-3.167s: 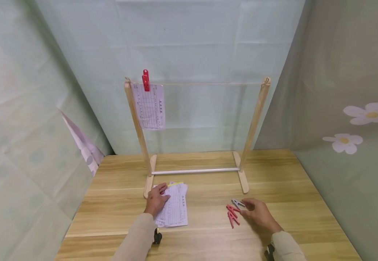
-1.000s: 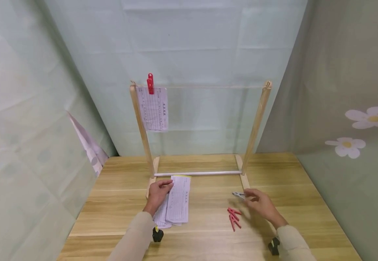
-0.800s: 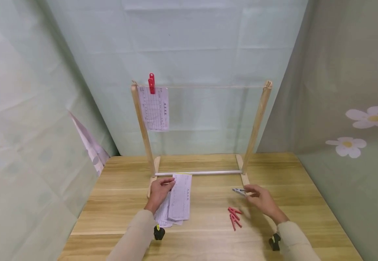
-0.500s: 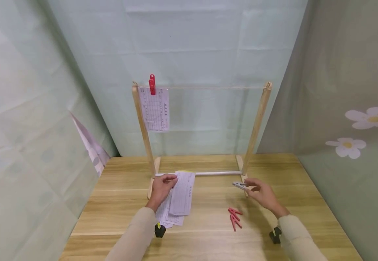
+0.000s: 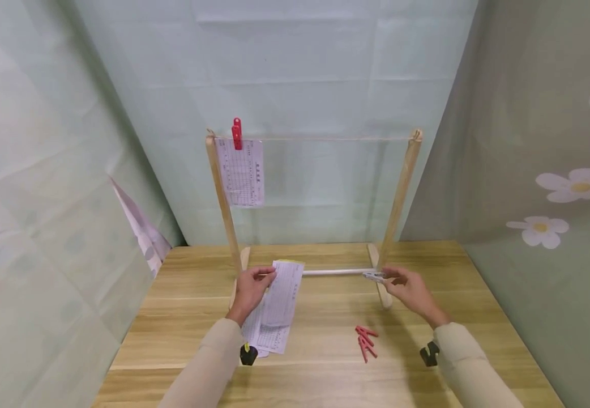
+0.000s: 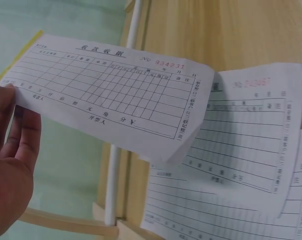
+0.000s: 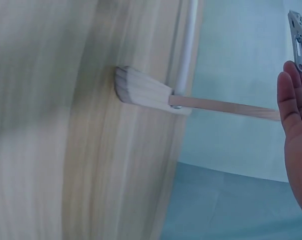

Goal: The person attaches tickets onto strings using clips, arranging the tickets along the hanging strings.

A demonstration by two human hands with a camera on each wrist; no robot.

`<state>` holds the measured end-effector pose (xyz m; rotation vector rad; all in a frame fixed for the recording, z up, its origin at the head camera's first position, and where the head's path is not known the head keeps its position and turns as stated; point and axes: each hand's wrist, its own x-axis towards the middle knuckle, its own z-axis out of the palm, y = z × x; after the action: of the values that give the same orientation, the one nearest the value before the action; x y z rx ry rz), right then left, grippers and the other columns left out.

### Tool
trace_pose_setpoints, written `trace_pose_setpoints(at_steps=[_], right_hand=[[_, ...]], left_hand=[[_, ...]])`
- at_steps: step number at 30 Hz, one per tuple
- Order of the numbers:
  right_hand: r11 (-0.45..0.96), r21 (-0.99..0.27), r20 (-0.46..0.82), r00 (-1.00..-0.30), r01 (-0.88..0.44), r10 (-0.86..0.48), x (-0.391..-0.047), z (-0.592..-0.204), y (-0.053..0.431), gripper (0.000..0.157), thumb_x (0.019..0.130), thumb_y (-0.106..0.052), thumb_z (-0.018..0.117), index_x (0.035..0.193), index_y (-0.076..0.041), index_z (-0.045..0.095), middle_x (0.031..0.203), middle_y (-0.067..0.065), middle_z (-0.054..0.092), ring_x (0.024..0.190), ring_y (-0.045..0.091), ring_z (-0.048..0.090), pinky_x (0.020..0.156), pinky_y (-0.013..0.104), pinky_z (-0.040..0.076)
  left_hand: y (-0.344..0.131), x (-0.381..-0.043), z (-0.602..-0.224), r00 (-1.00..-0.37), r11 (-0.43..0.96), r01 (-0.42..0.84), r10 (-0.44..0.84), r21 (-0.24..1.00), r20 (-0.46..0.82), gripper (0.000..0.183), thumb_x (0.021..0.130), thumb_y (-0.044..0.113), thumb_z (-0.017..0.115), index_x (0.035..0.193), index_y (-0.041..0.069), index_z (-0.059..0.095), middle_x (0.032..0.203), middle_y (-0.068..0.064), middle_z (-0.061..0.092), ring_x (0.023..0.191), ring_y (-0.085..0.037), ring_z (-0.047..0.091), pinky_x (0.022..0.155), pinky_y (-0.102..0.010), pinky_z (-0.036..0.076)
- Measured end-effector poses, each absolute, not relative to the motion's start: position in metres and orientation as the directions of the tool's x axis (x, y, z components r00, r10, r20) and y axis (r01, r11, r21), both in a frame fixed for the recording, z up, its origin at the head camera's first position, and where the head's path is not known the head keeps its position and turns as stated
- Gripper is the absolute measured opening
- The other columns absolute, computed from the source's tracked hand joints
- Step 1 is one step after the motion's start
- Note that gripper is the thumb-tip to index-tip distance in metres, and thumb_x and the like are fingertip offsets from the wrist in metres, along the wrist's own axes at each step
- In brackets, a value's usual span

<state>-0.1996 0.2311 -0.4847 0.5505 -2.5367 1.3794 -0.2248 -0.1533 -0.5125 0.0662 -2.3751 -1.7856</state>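
Note:
My left hand (image 5: 250, 289) pinches one end of a printed receipt slip (image 6: 111, 95) between thumb and fingers. The slip is lifted at a tilt, its lower end over other receipts (image 6: 241, 155) that lie on the table. In my right hand (image 5: 411, 292) a grey clothespin (image 5: 374, 276) is held at the fingertips, raised near the right foot of a wooden stand (image 5: 399, 198). Two red clothespins (image 5: 365, 347) lie on the table below that hand. Another receipt (image 5: 243, 178) hangs at the left end of the stand's string (image 5: 336, 139), clipped by a red clothespin (image 5: 236, 136).
A white rod (image 5: 333, 272) joins the stand's two feet low down, just beyond the hands. The wood-grain table (image 5: 320, 374) ends at cloth hangings at the back and sides. Flowers are printed on the right cloth (image 5: 488, 187).
My left hand has picked the top receipt off the pile and carried it up and forward. My right hand has lifted the grey clothespin away from the red ones, toward the stand.

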Motion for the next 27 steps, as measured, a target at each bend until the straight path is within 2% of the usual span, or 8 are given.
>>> trace_pose_setpoints(at_steps=[5,10,15,19,23,27], right_hand=[[0.503,-0.740,0.380,-0.895,-0.446,-0.236,-0.192,-0.457,0.221,0.028,0.086,0.015,0.065,0.114,0.017,0.063,0.104,0.029,0.068,0.089,0.034,0.066,0.076,0.028,0.055],[0.493,-0.721,0.427,-0.873,-0.487,-0.236,-0.201,-0.456,0.222,0.028,0.086,0.017,0.064,0.114,0.018,0.062,0.104,0.030,0.068,0.091,0.038,0.065,0.077,0.027,0.055],[0.507,-0.728,0.426,-0.884,-0.461,-0.191,-0.220,-0.468,0.230,0.027,0.090,0.010,0.065,0.117,0.014,0.064,0.108,0.025,0.068,0.095,0.029,0.064,0.079,0.022,0.052],[0.497,-0.747,0.415,-0.894,-0.442,-0.172,-0.227,-0.462,0.233,0.029,0.094,0.003,0.065,0.121,0.011,0.063,0.112,0.024,0.068,0.097,0.020,0.063,0.081,0.016,0.049],[0.458,-0.766,0.427,-0.890,-0.451,-0.162,-0.231,-0.446,0.230,0.032,0.093,0.006,0.065,0.124,0.012,0.061,0.112,0.026,0.067,0.096,0.020,0.063,0.080,0.010,0.046],[0.419,-0.779,0.438,-0.883,-0.466,-0.168,-0.228,-0.421,0.222,0.036,0.089,0.013,0.064,0.124,0.017,0.057,0.111,0.033,0.065,0.094,0.023,0.065,0.081,0.011,0.048]], left_hand=[[-0.153,-0.227,-0.502,-0.984,0.275,0.082,-0.128,0.958,0.121,0.014,0.090,0.001,0.073,0.102,-0.005,0.074,0.099,-0.018,0.073,0.077,-0.015,0.067,0.064,-0.020,0.053],[-0.152,-0.231,-0.490,-0.984,0.256,0.090,-0.124,0.963,0.125,0.014,0.090,0.001,0.073,0.103,-0.005,0.074,0.100,-0.018,0.073,0.079,-0.015,0.067,0.067,-0.021,0.054],[-0.152,-0.235,-0.479,-0.981,0.247,0.115,-0.124,0.962,0.149,0.014,0.090,0.002,0.073,0.103,-0.004,0.074,0.100,-0.017,0.073,0.077,-0.011,0.065,0.064,-0.018,0.053],[-0.152,-0.238,-0.470,-0.976,0.251,0.145,-0.123,0.957,0.180,0.014,0.089,0.003,0.074,0.102,-0.004,0.075,0.100,-0.018,0.073,0.077,-0.011,0.064,0.064,-0.017,0.051],[-0.151,-0.242,-0.461,-0.973,0.238,0.167,-0.118,0.957,0.199,0.015,0.090,0.004,0.074,0.102,-0.004,0.075,0.099,-0.017,0.073,0.078,-0.011,0.065,0.066,-0.017,0.052],[-0.150,-0.245,-0.453,-0.972,0.242,0.171,-0.115,0.955,0.204,0.015,0.090,0.006,0.074,0.102,-0.003,0.075,0.098,-0.016,0.074,0.077,-0.011,0.065,0.067,-0.019,0.053]])
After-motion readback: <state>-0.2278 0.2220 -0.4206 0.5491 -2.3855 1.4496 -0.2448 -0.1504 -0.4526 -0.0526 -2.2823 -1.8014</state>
